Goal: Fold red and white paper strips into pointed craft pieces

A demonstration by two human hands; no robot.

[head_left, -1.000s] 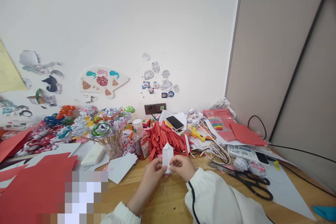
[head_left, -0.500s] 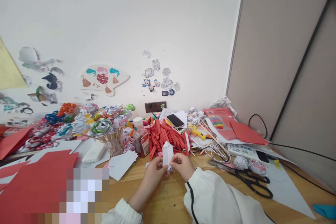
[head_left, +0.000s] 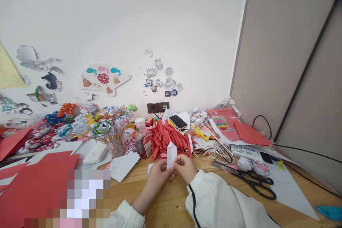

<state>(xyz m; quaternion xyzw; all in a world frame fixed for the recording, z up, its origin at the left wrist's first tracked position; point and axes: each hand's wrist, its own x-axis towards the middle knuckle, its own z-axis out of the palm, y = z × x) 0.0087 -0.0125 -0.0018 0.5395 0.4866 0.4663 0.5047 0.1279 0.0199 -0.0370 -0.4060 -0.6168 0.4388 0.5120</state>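
A narrow strip of folded white paper (head_left: 171, 155), pointed at its top, stands upright between my two hands above the wooden table (head_left: 160, 203). My left hand (head_left: 160, 175) pinches its lower left side. The thumb and fingertips of my right hand (head_left: 185, 168) are closed on its lower right edge. My fingers cover the bottom end of the paper. Right behind it lies a heap of folded red paper strips (head_left: 167, 137).
Black-handled scissors (head_left: 253, 181) lie to the right, near a beaded string (head_left: 221, 155). A bottle (head_left: 144, 140), a phone (head_left: 178, 122) and a yellow glue gun (head_left: 200, 133) stand or lie behind. Paper flowers (head_left: 104, 128) and red sheets (head_left: 40, 178) fill the left.
The white folded paper is turned slightly, and its front face looks narrower. Both hands keep their pinch on it, with only small finger movement. The view has shifted a little.
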